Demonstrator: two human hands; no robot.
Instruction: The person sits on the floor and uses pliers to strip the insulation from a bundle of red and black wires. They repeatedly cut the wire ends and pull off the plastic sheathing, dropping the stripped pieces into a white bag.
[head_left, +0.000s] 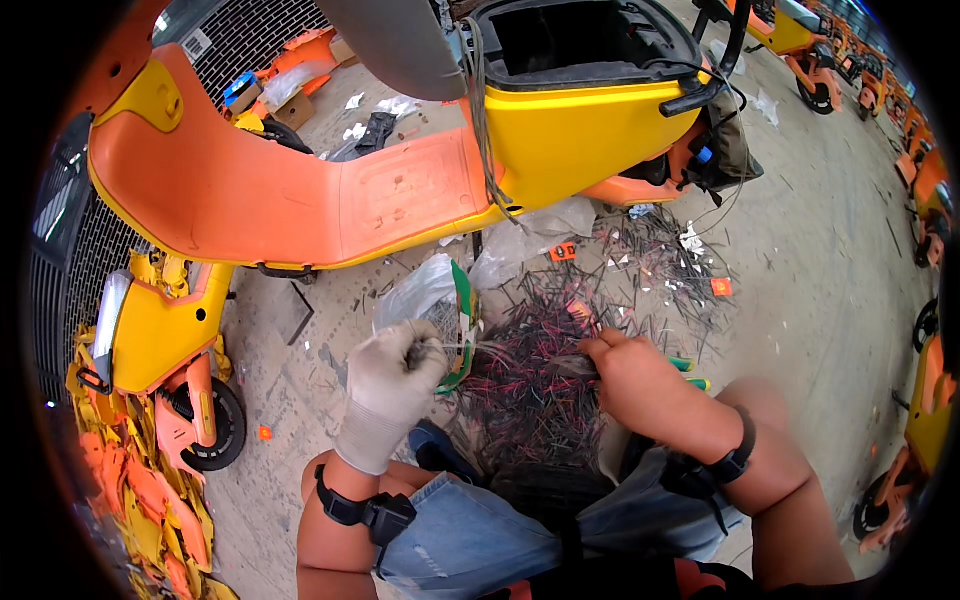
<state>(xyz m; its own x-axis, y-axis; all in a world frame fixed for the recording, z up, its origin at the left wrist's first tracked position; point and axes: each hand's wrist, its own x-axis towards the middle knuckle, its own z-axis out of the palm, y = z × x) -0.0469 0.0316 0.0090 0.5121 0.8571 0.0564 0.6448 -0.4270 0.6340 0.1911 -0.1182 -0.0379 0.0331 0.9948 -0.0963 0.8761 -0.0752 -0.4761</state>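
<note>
My left hand (390, 375), in a pale glove, is closed around thin grey strands (480, 347) that stretch towards the right. Bare, my right hand (637, 375) has its fingers curled in; green-and-yellow tool handles (697, 383) stick out behind it, and a blurred grey tip shows at its front. Most of that tool is hidden by the hand. Below both hands spreads a heap of short black and pink offcuts (532, 405), thin like wire or cable ties. Beside my left hand stands a clear plastic bag with a green edge (463, 300).
An orange-and-yellow scooter (405, 184) stands close in front, with a grey bundle of strands (480, 112) hanging from it. Left are another scooter's front wheel (221, 427) and piled body panels (150, 502). Parked scooters (814, 75) line the right. Plastic film (532, 229) lies underneath.
</note>
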